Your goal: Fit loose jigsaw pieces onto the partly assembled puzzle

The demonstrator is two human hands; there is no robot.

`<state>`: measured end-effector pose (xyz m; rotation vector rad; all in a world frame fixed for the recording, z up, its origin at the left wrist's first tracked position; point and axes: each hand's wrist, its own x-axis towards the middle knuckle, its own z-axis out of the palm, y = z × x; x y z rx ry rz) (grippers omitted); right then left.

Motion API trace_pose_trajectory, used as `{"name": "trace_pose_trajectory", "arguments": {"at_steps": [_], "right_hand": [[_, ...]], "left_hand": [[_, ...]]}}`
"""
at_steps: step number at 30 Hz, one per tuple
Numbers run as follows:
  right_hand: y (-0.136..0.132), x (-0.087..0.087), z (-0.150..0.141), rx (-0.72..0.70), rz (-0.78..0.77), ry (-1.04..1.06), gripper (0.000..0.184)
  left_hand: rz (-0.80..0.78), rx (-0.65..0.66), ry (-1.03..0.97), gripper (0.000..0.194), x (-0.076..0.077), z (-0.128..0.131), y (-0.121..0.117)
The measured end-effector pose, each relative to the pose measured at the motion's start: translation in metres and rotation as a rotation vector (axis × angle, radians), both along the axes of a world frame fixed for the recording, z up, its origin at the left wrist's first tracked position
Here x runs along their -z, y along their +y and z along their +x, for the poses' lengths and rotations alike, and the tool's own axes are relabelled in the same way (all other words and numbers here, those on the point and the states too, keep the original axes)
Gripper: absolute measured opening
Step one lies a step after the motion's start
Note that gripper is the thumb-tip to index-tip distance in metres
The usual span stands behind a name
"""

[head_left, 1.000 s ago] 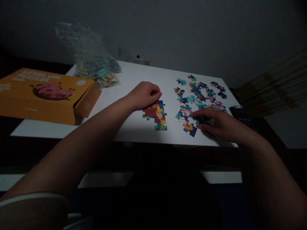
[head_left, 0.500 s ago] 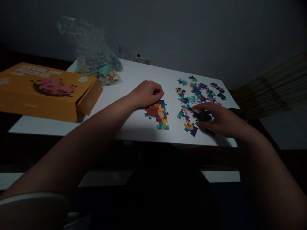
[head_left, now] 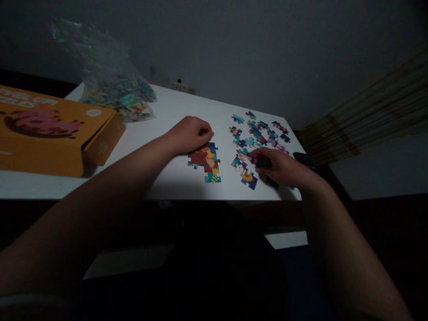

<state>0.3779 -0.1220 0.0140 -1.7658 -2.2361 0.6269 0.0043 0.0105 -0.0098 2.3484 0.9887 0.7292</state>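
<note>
My left hand point(head_left: 193, 134) rests on the white table with its fingers curled in and thumb touching the index finger; nothing shows in it. Just below it lies a joined section of jigsaw puzzle point(head_left: 210, 162), brown, teal and yellow. My right hand point(head_left: 279, 166) is low over the right side of the table, thumb and fingers closed around a dark puzzle piece point(head_left: 264, 162), whose picture is lost in shadow. Beside its fingertips lie loose pieces, among them a yellow and navy puzzle piece point(head_left: 249, 179). Several more loose puzzle pieces point(head_left: 256, 131) spread out beyond.
An orange puzzle box point(head_left: 43, 133) stands at the left of the table point(head_left: 180, 107). Behind it slumps a clear plastic bag point(head_left: 117, 96) with puzzle pieces inside. A dark flat object point(head_left: 303, 160) is at the right edge, near a curtain point(head_left: 361, 120). A power socket point(head_left: 183, 88) sits behind.
The whole view has shifted, so the table and box sit further left in the picture. My right hand stays over the loose pieces, its fingers drawn closer together. My left hand remains by the joined section.
</note>
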Motion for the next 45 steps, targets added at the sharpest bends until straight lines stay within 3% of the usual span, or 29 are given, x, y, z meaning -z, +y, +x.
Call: {"name": "trace_pose_trajectory", "arguments": {"at_steps": [5,10,15,20,25,27,29,31,35,39,45], "right_hand": [[0.001,0.003,0.012,0.036,0.129,-0.094,0.079],[0.002,0.008,0.017,0.004,0.219,-0.288,0.058],[0.004,0.017,0.008,0.046,0.228,-0.248,0.046],[0.007,0.014,-0.004,0.177,0.139,-0.159,0.044],[0.001,0.005,-0.019,0.302,0.125,0.074,0.039],[-0.004,0.004,-0.032,0.349,0.217,0.278,0.043],[-0.008,0.005,-0.052,0.407,0.282,0.537,0.057],[-0.012,0.008,-0.077,0.449,0.264,0.764,0.064],[-0.013,0.015,-0.127,0.524,0.174,1.088,0.045],[-0.008,0.021,-0.156,0.552,0.143,1.257,0.046],[-0.01,0.026,-0.164,0.522,0.088,1.319,0.044]], "left_hand": [[0.001,-0.006,-0.006,0.025,0.003,0.001,0.002],[-0.003,0.003,0.006,0.026,0.002,0.001,0.001],[0.007,-0.002,0.041,0.029,-0.001,0.001,0.0],[-0.008,-0.02,0.047,0.03,0.0,0.001,0.0],[-0.038,-0.033,0.039,0.028,0.001,0.0,0.001],[-0.034,-0.024,0.024,0.026,0.001,0.0,0.001],[-0.064,-0.012,-0.038,0.021,0.0,0.001,-0.002],[-0.182,0.031,-0.162,0.015,-0.001,0.003,-0.006],[-0.487,0.168,-0.456,0.017,-0.008,0.006,-0.016],[-0.611,0.255,-0.52,0.02,-0.015,0.004,-0.02],[-0.659,0.239,-0.467,0.015,-0.018,0.003,-0.022]]}}
